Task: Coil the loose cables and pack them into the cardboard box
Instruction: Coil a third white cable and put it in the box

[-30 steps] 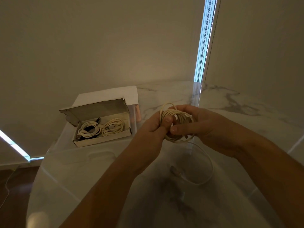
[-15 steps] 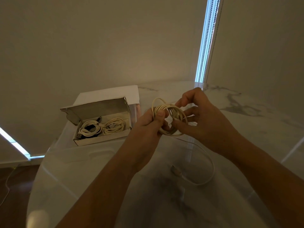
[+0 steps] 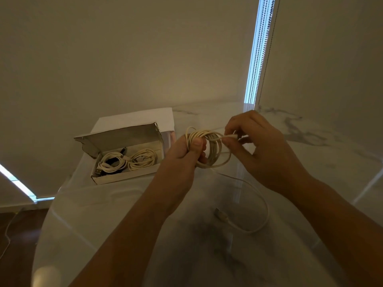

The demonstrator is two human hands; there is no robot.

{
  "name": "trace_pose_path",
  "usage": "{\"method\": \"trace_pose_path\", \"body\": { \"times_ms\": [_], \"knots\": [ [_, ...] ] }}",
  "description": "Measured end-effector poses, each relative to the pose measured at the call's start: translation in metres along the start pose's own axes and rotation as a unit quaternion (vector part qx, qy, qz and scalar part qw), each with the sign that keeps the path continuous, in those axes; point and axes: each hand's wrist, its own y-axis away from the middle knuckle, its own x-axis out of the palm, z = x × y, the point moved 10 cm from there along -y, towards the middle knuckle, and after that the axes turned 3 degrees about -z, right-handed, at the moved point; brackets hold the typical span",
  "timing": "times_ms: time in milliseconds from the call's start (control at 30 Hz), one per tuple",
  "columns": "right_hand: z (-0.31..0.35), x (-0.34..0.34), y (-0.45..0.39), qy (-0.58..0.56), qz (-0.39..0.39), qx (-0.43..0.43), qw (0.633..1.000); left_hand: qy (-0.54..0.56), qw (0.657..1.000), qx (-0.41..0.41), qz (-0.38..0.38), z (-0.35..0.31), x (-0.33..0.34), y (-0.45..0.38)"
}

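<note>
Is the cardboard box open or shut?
Open: the cardboard box has its lid standing up behind it, and coiled cables show inside.

Cream cable [image 3: 211, 150] coiled; cardboard box [image 3: 124, 175] open.

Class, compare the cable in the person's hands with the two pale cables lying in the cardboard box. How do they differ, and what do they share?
1. The held cable is gripped by the left hand and pinched by the right hand; the boxed cables lie untouched in the cardboard box.
2. The held cable has a loose tail trailing onto the table; the boxed cables are fully coiled.
Shared: all are pale and wound in round loops.
</note>
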Motion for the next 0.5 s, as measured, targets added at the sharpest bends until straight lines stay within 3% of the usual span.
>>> {"method": "trace_pose_path", "body": {
  "times_ms": [300, 500],
  "knots": [
    [0.003, -0.041, -0.002, 0.06, -0.09, -0.041, 0.993, -0.058, 0.998, -0.009, 0.006, 0.003, 0.0, 0.002],
    [0.004, -0.056, 0.0, 0.078, -0.136, -0.042, 0.987, -0.103, 0.993, 0.05, -0.015, -0.014, -0.002, 0.004]
  ]
}}
